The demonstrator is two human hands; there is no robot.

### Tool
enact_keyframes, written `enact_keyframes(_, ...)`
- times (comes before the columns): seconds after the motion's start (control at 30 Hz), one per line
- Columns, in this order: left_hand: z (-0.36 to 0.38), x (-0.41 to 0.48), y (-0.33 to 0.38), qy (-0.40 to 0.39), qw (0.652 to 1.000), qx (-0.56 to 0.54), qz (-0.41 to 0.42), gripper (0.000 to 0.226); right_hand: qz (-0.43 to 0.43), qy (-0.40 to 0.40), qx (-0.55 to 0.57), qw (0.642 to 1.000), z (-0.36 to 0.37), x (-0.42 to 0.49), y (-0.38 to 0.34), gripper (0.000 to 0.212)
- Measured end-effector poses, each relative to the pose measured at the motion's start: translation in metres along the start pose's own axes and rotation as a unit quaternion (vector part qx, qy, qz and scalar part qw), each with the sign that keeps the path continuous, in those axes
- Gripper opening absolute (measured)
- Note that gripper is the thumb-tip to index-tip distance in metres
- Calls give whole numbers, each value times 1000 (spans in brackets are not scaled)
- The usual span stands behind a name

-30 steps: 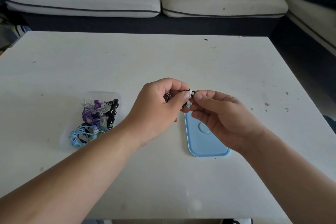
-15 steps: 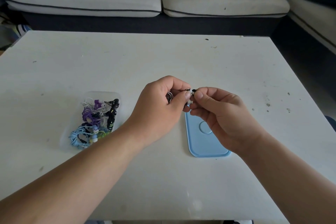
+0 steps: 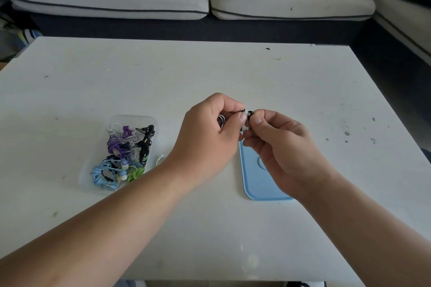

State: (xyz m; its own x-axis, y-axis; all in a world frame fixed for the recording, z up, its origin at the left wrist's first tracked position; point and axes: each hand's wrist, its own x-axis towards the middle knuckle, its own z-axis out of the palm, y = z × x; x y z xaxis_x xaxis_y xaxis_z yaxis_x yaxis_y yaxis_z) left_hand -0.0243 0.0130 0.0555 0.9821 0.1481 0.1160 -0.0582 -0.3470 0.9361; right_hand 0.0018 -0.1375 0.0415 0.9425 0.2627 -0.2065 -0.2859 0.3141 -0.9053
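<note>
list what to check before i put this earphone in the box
1. Left hand grips the earphone: ok.
2. Right hand pinches it too: ok.
3. Winding finished: cannot tell, mostly hidden inside the left hand.
4. Box open: ok, the lid lies apart on the table.
5. Way from the hands to the box free: ok, nothing lies between.
6. Room left in the box: cannot tell, it already holds a pile.
</note>
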Motion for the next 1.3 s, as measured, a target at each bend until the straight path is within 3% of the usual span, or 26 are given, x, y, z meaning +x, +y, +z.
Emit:
enact_keyframes(0.2, 2, 0, -3, 15, 998, 35, 42, 9, -18, 18, -20, 999, 2, 1, 3, 17)
enact_keyframes(0.5, 11, 2, -4, 40, 995, 56, 69, 8, -65, 109, -61, 990, 4, -2, 4, 10)
enact_keyframes(0.9, 13, 2, 3, 3, 999, 22, 50, 5, -2, 40, 7, 999, -3, -6, -20, 17)
enact_keyframes(1.3, 0, -3, 11, -67, 998, -20, -11, 6, 4, -23, -90, 996, -25, -2, -34, 6)
